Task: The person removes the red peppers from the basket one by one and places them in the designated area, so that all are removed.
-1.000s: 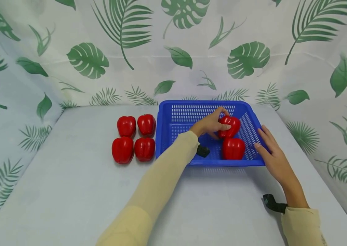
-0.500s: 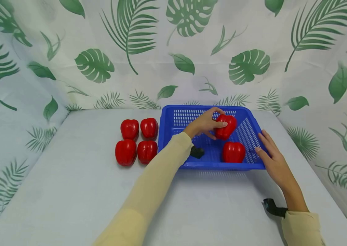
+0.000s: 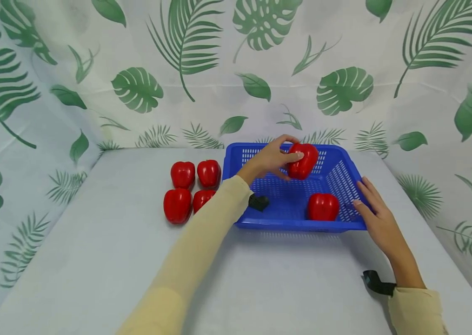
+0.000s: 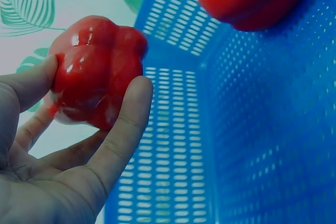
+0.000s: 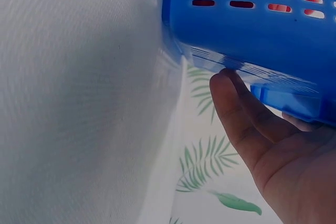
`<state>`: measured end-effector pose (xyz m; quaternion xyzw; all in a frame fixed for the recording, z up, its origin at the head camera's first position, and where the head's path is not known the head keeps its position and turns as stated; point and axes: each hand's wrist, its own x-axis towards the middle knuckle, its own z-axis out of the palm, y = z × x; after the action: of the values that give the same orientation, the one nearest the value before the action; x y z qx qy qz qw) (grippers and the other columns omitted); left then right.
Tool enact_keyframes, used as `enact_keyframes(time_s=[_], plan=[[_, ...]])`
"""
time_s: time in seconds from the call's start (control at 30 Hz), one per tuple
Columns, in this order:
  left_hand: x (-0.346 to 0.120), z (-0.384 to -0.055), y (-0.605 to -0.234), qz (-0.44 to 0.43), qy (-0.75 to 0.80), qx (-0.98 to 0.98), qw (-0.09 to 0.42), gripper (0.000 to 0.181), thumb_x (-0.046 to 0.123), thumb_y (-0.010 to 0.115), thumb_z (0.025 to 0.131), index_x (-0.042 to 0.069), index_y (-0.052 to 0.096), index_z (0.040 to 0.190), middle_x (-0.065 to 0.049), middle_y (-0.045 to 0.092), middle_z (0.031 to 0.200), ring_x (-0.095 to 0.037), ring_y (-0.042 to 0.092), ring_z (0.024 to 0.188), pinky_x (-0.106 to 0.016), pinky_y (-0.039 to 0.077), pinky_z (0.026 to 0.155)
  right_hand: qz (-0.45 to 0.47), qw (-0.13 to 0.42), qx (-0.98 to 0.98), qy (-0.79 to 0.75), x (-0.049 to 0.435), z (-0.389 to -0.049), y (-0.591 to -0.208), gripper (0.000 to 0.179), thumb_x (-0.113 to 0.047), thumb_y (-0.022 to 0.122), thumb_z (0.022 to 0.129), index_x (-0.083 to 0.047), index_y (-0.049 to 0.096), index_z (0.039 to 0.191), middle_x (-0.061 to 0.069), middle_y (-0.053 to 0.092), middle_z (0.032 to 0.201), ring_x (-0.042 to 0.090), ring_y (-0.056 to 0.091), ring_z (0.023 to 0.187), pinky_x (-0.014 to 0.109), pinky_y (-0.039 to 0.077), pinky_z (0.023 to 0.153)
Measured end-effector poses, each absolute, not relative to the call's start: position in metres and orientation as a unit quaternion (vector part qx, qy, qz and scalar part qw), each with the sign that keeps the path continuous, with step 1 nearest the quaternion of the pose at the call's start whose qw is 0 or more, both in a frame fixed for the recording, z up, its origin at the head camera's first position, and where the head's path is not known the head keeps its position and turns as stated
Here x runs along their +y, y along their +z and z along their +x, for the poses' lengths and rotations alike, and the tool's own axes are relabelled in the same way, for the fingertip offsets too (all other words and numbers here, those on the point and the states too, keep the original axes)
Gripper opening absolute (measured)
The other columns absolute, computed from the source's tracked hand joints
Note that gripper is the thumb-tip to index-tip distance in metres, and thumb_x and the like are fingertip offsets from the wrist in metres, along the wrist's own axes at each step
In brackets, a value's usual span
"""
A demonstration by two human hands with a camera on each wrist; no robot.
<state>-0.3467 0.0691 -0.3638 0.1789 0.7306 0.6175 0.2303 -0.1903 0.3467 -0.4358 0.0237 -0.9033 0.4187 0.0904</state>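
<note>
My left hand (image 3: 270, 157) holds a glossy red bell pepper (image 3: 306, 163) between thumb and fingertips, raised over the back of a blue perforated plastic basket (image 3: 290, 225). The left wrist view shows the held bell pepper (image 4: 94, 77) with its lobed end, fingers around its side. Another red bell pepper (image 3: 323, 207) rests in the basket's front right part. At the basket's right side, my right hand (image 3: 382, 223) grips the rim, thumb over the edge and fingers along the outer wall. In the right wrist view those fingers (image 5: 227, 95) lie against the basket's outside.
Several red bell peppers (image 3: 178, 205) stand grouped on the white table (image 3: 93, 260) just left of the basket. My left sleeve (image 3: 194, 251) partly hides one of them. A leaf-patterned cloth (image 3: 202, 107) rises behind the table and along its sides.
My left hand has lifted the bell pepper up from beside the other one in the basket and drawn it slightly left and back. My right hand stays on the rim.
</note>
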Motion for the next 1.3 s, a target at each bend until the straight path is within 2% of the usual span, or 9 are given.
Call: enact_keyframes(time_s=[0.27,0.5,0.6,0.9,1.1,1.3], plan=[[0.045,-0.343,-0.352,0.190,0.604,0.745,0.211,0.056,0.018,0.070,0.106,0.018,0.044,0.155,-0.017,0.052,0.148,-0.037,0.061,0.124,-0.047,0.065,0.082,0.032,0.094,-0.901,0.423,0.347,-0.190,-0.436,0.065,-0.031,0.043,0.115,-0.011,0.019,0.172,0.016,0.005,0.179,0.051,0.003,0.160,0.084,0.014,0.112],[0.022,-0.343,-0.349,0.188,0.605,0.749,0.193,0.058,0.019,0.070,0.106,0.019,0.043,0.157,-0.018,0.049,0.152,-0.040,0.059,0.130,-0.048,0.065,0.083,0.037,0.095,-0.900,0.424,0.347,-0.191,-0.437,0.065,-0.030,0.044,0.115,-0.009,0.019,0.171,0.017,0.006,0.178,0.052,0.003,0.160,0.084,0.013,0.112],[0.012,-0.342,-0.347,0.187,0.604,0.754,0.178,0.058,0.018,0.071,0.105,0.019,0.044,0.156,-0.018,0.050,0.152,-0.040,0.058,0.131,-0.051,0.064,0.085,0.037,0.095,-0.901,0.422,0.347,-0.190,-0.437,0.064,-0.030,0.043,0.115,-0.009,0.019,0.171,0.017,0.006,0.178,0.052,0.003,0.160,0.084,0.013,0.112],[-0.019,-0.344,-0.350,0.172,0.598,0.769,0.146,0.056,0.022,0.072,0.105,0.020,0.048,0.155,-0.020,0.051,0.151,-0.042,0.063,0.126,-0.043,0.066,0.075,0.043,0.099,-0.900,0.423,0.348,-0.191,-0.438,0.064,-0.030,0.043,0.116,-0.009,0.019,0.171,0.018,0.006,0.178,0.053,0.003,0.159,0.084,0.011,0.113],[-0.039,-0.343,-0.347,0.159,0.601,0.771,0.136,0.057,0.024,0.071,0.105,0.022,0.047,0.156,-0.020,0.053,0.147,-0.040,0.066,0.121,-0.047,0.066,0.080,0.038,0.092,-0.900,0.424,0.347,-0.192,-0.437,0.064,-0.030,0.043,0.116,-0.010,0.018,0.172,0.017,0.005,0.178,0.053,0.002,0.159,0.085,0.011,0.112],[-0.063,-0.341,-0.343,0.146,0.609,0.769,0.128,0.057,0.024,0.071,0.106,0.022,0.046,0.158,-0.021,0.051,0.150,-0.041,0.065,0.123,-0.053,0.064,0.086,0.041,0.091,-0.900,0.423,0.347,-0.191,-0.436,0.064,-0.030,0.043,0.116,-0.010,0.018,0.172,0.018,0.004,0.178,0.053,0.001,0.159,0.085,0.010,0.112]])
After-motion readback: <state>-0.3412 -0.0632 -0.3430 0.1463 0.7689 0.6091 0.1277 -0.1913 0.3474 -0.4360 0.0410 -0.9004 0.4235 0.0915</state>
